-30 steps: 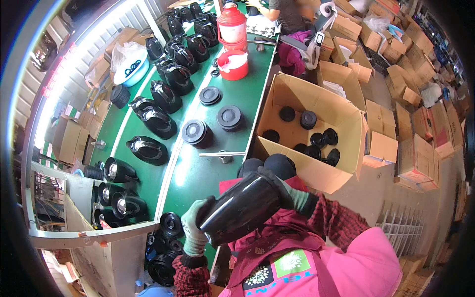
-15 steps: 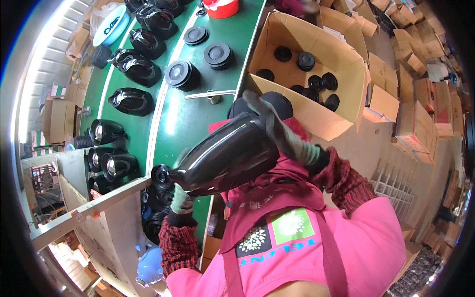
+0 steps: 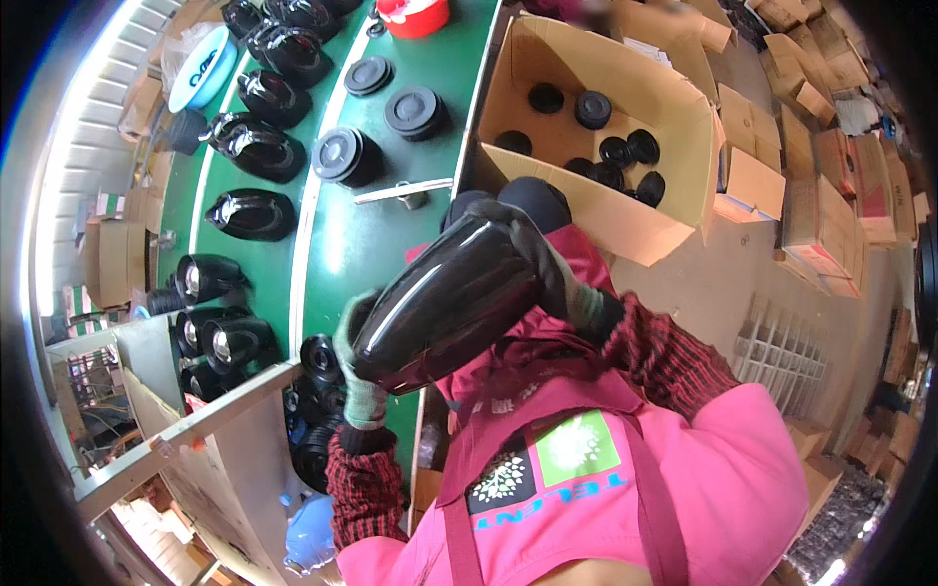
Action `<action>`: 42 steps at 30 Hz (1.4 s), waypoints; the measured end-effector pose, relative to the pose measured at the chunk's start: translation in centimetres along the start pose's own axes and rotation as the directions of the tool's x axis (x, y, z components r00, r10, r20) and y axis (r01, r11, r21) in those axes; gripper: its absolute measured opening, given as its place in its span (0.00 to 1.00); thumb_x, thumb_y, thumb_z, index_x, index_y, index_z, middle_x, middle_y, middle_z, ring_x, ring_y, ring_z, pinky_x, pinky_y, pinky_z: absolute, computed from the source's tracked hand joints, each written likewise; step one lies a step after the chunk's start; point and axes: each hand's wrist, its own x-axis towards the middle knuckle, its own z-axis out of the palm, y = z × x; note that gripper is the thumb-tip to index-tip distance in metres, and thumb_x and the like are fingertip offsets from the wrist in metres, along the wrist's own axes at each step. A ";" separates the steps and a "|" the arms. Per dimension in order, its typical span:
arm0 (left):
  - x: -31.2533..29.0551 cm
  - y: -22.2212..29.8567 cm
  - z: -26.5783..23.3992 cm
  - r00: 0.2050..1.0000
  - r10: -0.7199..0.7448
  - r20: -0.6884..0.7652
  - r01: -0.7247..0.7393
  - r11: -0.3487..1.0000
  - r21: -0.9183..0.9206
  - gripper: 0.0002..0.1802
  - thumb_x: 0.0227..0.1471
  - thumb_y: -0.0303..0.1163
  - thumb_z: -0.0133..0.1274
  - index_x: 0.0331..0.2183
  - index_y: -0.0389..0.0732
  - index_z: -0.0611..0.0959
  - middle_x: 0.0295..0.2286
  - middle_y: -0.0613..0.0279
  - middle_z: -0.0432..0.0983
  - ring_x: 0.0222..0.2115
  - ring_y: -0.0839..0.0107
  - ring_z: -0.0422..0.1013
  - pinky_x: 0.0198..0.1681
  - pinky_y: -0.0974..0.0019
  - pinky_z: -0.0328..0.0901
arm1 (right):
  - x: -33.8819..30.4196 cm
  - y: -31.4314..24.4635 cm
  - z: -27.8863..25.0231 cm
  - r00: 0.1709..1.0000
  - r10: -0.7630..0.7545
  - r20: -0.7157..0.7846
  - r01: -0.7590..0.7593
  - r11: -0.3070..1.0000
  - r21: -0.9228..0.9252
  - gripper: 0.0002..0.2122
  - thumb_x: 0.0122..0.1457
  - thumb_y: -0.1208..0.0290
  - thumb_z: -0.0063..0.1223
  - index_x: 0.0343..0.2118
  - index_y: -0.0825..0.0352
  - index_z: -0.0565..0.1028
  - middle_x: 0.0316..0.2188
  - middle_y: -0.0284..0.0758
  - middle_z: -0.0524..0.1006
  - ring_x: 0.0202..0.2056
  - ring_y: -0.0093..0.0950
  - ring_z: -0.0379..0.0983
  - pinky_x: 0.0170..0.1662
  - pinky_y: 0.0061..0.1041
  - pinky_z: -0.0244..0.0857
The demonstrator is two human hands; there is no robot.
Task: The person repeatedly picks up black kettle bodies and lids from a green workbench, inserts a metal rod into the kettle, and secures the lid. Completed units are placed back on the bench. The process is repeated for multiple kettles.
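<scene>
A glossy black vacuum jug body (image 3: 445,308) lies slantwise across my front, held between both gloved hands. My left hand (image 3: 358,376) wraps its lower-left end, with part of the fingers hidden behind the jug. At the upper-right end my right hand (image 3: 552,264), in a dark and grey-green glove, is closed round the rim. Just left of my left hand are several black round lids (image 3: 320,357) in a pile. On the green bench, several similar black jugs (image 3: 252,214) stand or lie in a row; some of those lying down show silvery inner liners.
Stacked black discs (image 3: 341,156) and a metal bar (image 3: 403,191) rest on the green bench (image 3: 337,256). A red bowl (image 3: 414,16) is at the far end. Right of the bench stands an open carton (image 3: 625,232) with several black lids. A metal rail (image 3: 195,425) crosses at left.
My left hand has moved up around the jug's lower-left end. The jug's narrow tip no longer shows. My right hand has shifted slightly left and settled round the other end.
</scene>
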 end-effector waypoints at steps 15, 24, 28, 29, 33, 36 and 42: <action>0.7 8.9 4.4 0.703 0.621 0.347 -0.671 0.416 0.614 0.38 0.32 0.62 0.68 0.44 0.50 0.86 0.50 0.60 0.73 0.52 0.51 0.67 0.57 0.44 0.60 | -3.8 6.1 -4.6 0.960 0.277 0.026 -0.249 0.813 0.527 0.25 0.68 0.60 0.47 0.62 0.72 0.65 0.60 0.44 0.71 0.58 0.36 0.71 0.62 0.36 0.65; -0.5 7.9 7.8 0.532 0.806 0.261 -0.729 0.279 0.625 0.30 0.31 0.63 0.68 0.32 0.50 0.88 0.37 0.67 0.78 0.47 0.55 0.71 0.47 0.44 0.69 | -5.0 5.4 -0.5 0.855 0.412 0.314 -0.433 0.235 0.870 0.27 0.66 0.57 0.51 0.64 0.65 0.65 0.62 0.43 0.68 0.62 0.36 0.66 0.64 0.40 0.63; -0.9 7.7 8.7 0.513 0.827 0.231 -0.740 0.289 0.608 0.30 0.31 0.63 0.69 0.30 0.48 0.87 0.35 0.66 0.78 0.43 0.56 0.71 0.47 0.45 0.67 | -5.3 4.8 0.5 0.970 0.212 0.121 -0.229 0.961 0.154 0.26 0.64 0.62 0.53 0.64 0.63 0.64 0.63 0.40 0.67 0.62 0.34 0.65 0.66 0.35 0.58; -1.0 7.8 8.7 0.512 0.827 0.232 -0.736 0.283 0.615 0.29 0.32 0.62 0.69 0.30 0.48 0.87 0.34 0.66 0.77 0.43 0.57 0.71 0.46 0.45 0.67 | -5.3 4.3 0.7 0.972 0.202 0.117 -0.212 0.974 0.081 0.26 0.64 0.63 0.53 0.64 0.63 0.64 0.63 0.40 0.68 0.61 0.34 0.65 0.66 0.35 0.58; -1.1 8.9 8.5 0.560 0.782 0.274 -0.715 0.290 0.636 0.23 0.34 0.56 0.66 0.29 0.50 0.86 0.38 0.70 0.76 0.48 0.61 0.68 0.46 0.47 0.69 | -5.1 2.2 0.8 0.963 0.232 0.137 -0.224 0.972 -0.072 0.27 0.63 0.65 0.55 0.64 0.64 0.64 0.62 0.39 0.68 0.61 0.33 0.66 0.67 0.34 0.58; -0.8 9.6 8.4 0.629 0.725 0.279 -0.679 0.339 0.651 0.24 0.36 0.57 0.65 0.32 0.50 0.87 0.39 0.68 0.76 0.48 0.59 0.68 0.50 0.47 0.65 | -4.7 1.3 0.5 0.942 0.305 0.139 -0.277 0.943 -0.185 0.27 0.62 0.67 0.56 0.64 0.64 0.64 0.61 0.39 0.69 0.61 0.32 0.66 0.67 0.33 0.57; 1.8 10.1 5.9 0.703 0.605 0.373 -0.682 0.426 0.595 0.35 0.32 0.58 0.66 0.42 0.49 0.85 0.42 0.64 0.76 0.48 0.55 0.69 0.52 0.45 0.60 | -5.7 7.5 -3.8 0.994 0.026 0.111 -0.001 0.976 -0.219 0.20 0.64 0.71 0.54 0.58 0.65 0.68 0.54 0.36 0.74 0.54 0.28 0.71 0.58 0.31 0.66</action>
